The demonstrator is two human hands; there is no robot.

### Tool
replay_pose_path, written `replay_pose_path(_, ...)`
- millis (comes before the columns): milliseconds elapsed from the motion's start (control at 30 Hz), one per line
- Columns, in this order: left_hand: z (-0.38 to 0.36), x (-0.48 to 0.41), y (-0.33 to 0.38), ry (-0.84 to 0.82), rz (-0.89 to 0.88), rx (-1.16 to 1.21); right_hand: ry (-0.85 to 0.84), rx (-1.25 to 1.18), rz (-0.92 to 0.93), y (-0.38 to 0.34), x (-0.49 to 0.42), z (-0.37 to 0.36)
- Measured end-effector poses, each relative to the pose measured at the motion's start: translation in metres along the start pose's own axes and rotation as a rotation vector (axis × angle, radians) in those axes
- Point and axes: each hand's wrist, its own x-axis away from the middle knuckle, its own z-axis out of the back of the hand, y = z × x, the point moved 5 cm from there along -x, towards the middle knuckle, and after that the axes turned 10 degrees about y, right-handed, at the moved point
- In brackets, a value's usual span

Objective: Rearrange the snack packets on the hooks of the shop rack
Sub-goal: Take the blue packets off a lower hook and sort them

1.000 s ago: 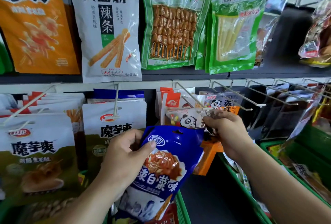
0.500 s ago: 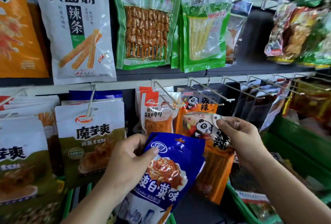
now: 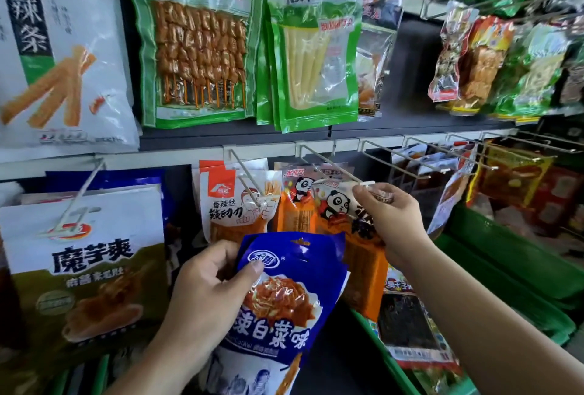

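Hands busy at the snack rack (image 3: pixel 164 159)
The right hand (image 3: pixel 392 224) pinched the top of a flat orange panda packet (image 3: pixel 336 206) at the tip of a thin white wire hook (image 3: pixel 330 168), likely to line up its hole. The left hand (image 3: pixel 202 296) gripped shiny blue foil packets (image 3: pixel 284 303) lower down, maybe for another hook. Green plastic crates (image 3: pixel 505 258) sat under the crowded rack.

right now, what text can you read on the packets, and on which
"面筋", "辣条": white packet
"魔芋爽": olive packet
"辣白菜味": blue packet
"香辣丝": orange packet
Green packets, panda packet and all small print: too blurred to read.
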Motion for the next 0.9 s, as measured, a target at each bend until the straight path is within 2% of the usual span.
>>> replay_pose_path(100,0.0,-0.002,-0.001,-0.001,0.02,0.013,0.004,-0.054,-0.072,0.005,-0.007,-0.001)
replay_pose_path(267,0.002,-0.006,-0.006,0.008,0.033,0.011,-0.049,-0.038,-0.031,0.011,-0.015,-0.002)
replay_pose_path(400,0.003,-0.007,-0.007,0.014,0.039,0.013,-0.035,-0.094,-0.093,0.015,-0.021,0.004)
replay_pose_path(567,0.0,-0.009,-0.006,0.019,0.022,0.003,-0.134,-0.123,-0.117,0.017,-0.026,0.001)
replay_pose_path(667,-0.001,-0.009,-0.006,0.029,0.028,0.013,-0.148,-0.059,-0.135,0.023,-0.03,-0.002)
replay_pose_path(900,-0.002,-0.015,-0.009,0.036,0.029,0.011,0.168,0.328,0.039,0.036,-0.057,-0.025)
